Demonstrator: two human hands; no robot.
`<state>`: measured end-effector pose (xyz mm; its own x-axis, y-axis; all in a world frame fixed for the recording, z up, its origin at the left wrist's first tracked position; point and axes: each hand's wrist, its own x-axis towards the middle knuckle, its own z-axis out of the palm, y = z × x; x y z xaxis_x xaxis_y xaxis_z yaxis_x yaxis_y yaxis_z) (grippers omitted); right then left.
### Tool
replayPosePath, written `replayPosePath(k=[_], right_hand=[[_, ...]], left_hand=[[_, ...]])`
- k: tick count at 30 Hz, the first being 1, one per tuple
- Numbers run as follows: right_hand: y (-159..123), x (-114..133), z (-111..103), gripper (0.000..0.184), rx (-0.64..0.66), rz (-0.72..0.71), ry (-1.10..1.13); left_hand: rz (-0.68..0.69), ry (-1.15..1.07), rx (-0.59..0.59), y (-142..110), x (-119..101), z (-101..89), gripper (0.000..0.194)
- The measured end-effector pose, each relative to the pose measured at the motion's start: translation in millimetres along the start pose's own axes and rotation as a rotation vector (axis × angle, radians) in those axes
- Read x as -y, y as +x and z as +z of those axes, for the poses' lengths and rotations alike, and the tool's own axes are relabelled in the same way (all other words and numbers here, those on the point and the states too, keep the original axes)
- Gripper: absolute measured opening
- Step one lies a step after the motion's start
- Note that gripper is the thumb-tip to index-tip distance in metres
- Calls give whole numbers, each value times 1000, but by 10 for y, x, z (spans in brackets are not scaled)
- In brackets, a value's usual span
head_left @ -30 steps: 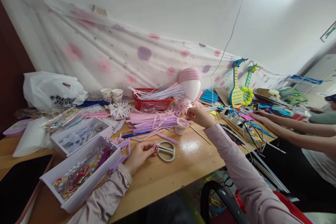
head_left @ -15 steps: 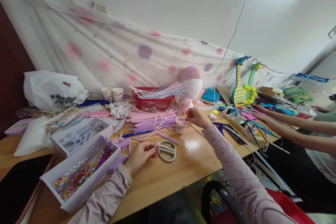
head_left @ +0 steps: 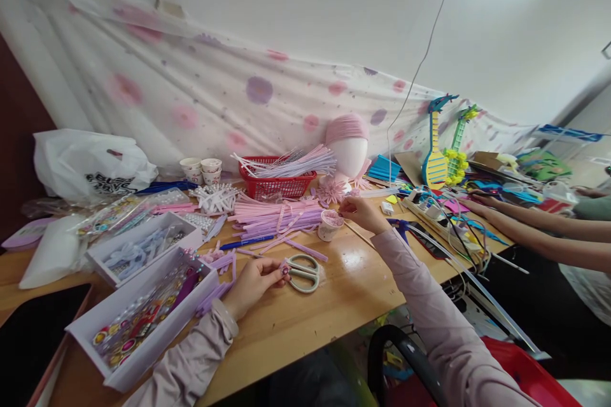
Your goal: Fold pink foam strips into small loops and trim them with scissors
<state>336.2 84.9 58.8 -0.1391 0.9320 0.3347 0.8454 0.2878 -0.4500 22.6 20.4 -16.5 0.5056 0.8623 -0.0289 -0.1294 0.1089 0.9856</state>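
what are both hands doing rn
Left hand: closed, fingertips pinching a small pinkish piece.
Right hand: fingers curled beside the paper cup; grip unclear.

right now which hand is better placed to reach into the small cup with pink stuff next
Probably the right hand: it is right beside the rim of the cup. The left hand is farther off, by the scissors, and pinches a small piece.

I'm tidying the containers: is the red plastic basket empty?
No, the red plastic basket has a bundle of thin white and pale pink fuzzy stems lying across its top.
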Motion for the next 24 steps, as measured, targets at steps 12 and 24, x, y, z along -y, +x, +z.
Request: replayPosePath(k=[12, 24], right_hand=[[25, -115, 128, 12, 3, 10, 7], [-25, 226, 52, 19, -19, -39, -43]], left_hand=[[-33, -12, -3, -8, -41, 14, 37], [-2, -14, 7, 0, -11, 5, 37]])
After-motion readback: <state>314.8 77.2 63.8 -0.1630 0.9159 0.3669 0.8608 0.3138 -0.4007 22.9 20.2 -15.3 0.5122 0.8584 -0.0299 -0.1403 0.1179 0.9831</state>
